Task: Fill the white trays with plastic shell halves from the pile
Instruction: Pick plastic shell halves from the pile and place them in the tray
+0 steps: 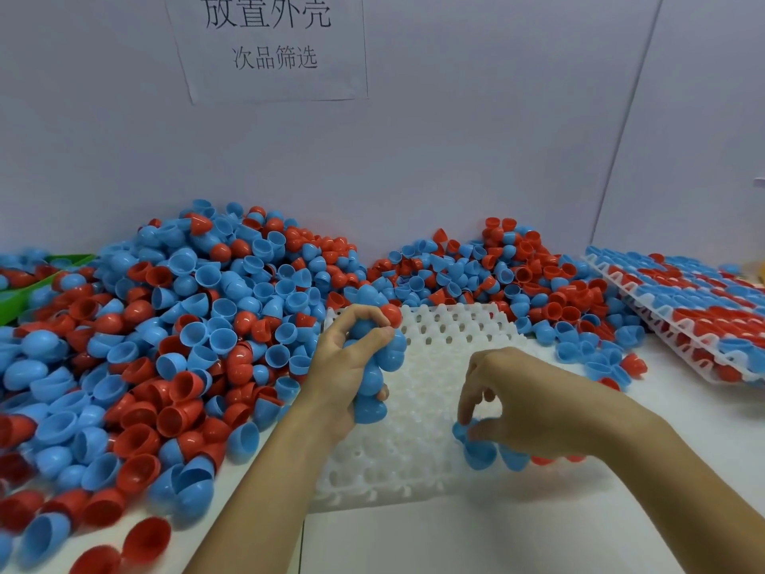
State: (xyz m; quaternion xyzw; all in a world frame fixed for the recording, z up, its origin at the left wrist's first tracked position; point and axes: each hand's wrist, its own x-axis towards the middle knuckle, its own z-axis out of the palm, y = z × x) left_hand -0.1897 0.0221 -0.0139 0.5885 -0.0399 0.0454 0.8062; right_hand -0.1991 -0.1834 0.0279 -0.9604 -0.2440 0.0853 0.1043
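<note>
Left hand (347,358): fingers curled round a bunch of shell halves (378,368), mostly blue with one red at the top, held above the far left part of the white tray (418,457). Right hand (509,397): fingertips drawn together, pinching a blue shell half (463,429) low over the tray's near right area. Two further blue halves (480,453) sit in the tray just beside that hand, with red ones partly hidden under the wrist. The rest of the tray's visible pockets hold nothing. The pile (165,325) of red and blue halves lies left of and behind the tray, against the wall. Filled trays (683,308) are stacked at far right. A paper sign (269,43) hangs on the wall.
</note>
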